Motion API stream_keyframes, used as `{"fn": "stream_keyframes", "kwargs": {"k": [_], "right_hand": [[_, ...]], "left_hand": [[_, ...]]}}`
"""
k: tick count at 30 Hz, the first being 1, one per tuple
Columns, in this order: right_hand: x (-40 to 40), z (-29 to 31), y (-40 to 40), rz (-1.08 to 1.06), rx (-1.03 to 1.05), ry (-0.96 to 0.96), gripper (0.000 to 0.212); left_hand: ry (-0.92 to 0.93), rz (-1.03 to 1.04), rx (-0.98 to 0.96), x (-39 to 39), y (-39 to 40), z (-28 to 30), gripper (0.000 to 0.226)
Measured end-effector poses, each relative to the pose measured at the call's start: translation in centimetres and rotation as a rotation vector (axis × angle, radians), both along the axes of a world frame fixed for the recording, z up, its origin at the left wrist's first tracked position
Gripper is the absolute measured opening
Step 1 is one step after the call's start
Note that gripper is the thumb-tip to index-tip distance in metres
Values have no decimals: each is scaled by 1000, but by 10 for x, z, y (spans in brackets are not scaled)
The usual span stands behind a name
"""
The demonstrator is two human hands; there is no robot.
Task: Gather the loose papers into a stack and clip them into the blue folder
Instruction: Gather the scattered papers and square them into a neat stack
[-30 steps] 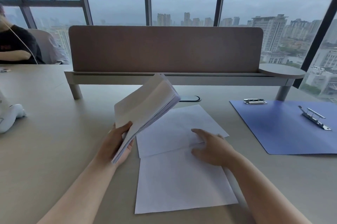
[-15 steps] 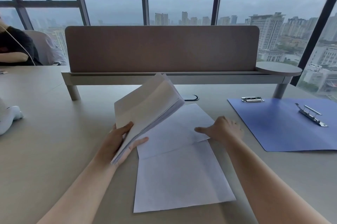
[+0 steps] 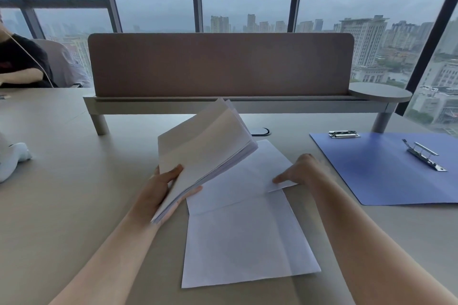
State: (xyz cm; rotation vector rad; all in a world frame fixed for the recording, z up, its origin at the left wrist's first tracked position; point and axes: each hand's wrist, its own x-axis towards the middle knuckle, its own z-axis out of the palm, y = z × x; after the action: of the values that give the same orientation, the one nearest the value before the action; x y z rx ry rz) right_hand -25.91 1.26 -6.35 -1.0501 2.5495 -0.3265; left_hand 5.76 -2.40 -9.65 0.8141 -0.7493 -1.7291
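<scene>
Gathering step in hand, as we judge it: most sheets are collected, two are left to pick up, nothing clipped yet

Left hand (image 3: pixel 158 193) has its grip clamped on the lower corner of the stack of papers (image 3: pixel 205 153), thumb on top, fingers under; the stack is held tilted up off the surface (image 3: pixel 74 205), its far pages fanning a little

Just right of it, two loose sheets lie flat: the far sheet (image 3: pixel 247 175) overlaps the top edge of the near sheet (image 3: pixel 245 242)

Right hand (image 3: pixel 301 170) rests at the right corner of the far sheet, fingers extended on the paper; whether they have caught the edge we cannot tell

Next move, by our reading: lift or slide that corner, feed the sheet onto the stack, repeat for the near sheet, then square the edges. A single thin sheet lying flat is hard to catch and may need dragging first

Blue folder (image 3: pixel 386 168) lies open and well to the right, one metal clip (image 3: pixel 343 134) at its far edge and a second clip (image 3: pixel 425 157) further right

Room: pale surface, brown divider screen (image 3: pixel 220 64) on a raised shelf, tall windows with a grey city beyond; a seated person's sleeve (image 3: pixel 17 64) far left
</scene>
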Motion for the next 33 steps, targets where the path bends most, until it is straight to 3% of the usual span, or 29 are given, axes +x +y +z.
{"fn": "stream_keyframes", "kwargs": {"k": [4,8,12,15,21,27,30,33], "right_hand": [[0,-6,-7,-11,25,19,116],[-1,-7,-11,-20,40,10,122],[6,-2,-6,-20,53,23,121],[10,0,-4,-10,51,44,115],[2,-7,-15,-12,68,41,124],[5,-2,-7,-9,46,-32,107],[15,3,2,90,14,-17,104],[24,8,21,292,-3,-42,131]], "left_hand": [[-23,7,-16,0,1,1,46],[-42,15,-24,-1,0,2,42],[-35,11,-36,-2,0,1,34],[-49,18,-41,-1,-3,-2,41],[-127,36,-80,0,-7,-5,45],[-150,36,-101,0,-10,-6,65],[-155,27,-106,1,-11,-6,65],[-159,23,-106,2,-12,-7,63]]}}
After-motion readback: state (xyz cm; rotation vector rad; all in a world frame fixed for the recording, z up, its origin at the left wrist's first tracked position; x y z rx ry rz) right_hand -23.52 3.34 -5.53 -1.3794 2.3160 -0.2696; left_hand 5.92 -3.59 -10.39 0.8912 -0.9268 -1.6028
